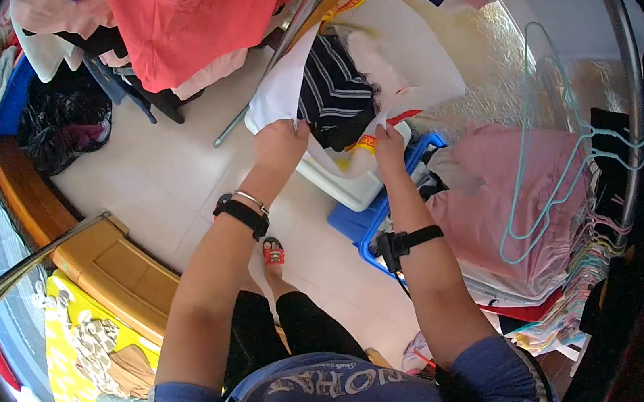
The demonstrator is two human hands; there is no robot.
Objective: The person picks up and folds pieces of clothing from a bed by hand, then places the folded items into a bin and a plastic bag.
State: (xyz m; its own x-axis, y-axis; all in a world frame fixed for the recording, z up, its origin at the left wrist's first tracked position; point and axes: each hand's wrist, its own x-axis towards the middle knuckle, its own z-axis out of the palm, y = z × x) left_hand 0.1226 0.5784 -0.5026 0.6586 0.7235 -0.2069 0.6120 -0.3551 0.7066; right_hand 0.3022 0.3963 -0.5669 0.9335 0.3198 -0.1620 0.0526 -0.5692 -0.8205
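Note:
My left hand [283, 145] pinches the near left rim of a white plastic bag [280, 90]. The right-hand side of the same rim is gripped by my right hand [389, 144], so the bag's mouth is spread between them. Inside lies a black garment with white stripes [334, 83], beside a pale garment [373, 60]. Red and yellow printing marks the bag. Beneath it shows the corner of a white plastic container [351, 194]. A blue plastic basket [355, 222] stands just to the right, partly behind my right forearm.
A metal pole [264, 89] slants beside the bag, near hanging clothes [189, 29]. Turquoise hangers [531, 192] hang from a metal rail [627, 51] on the right, above pink plastic [509, 188]. Wooden furniture [106, 275] and a yellow cloth [69, 344] with clothes are at left.

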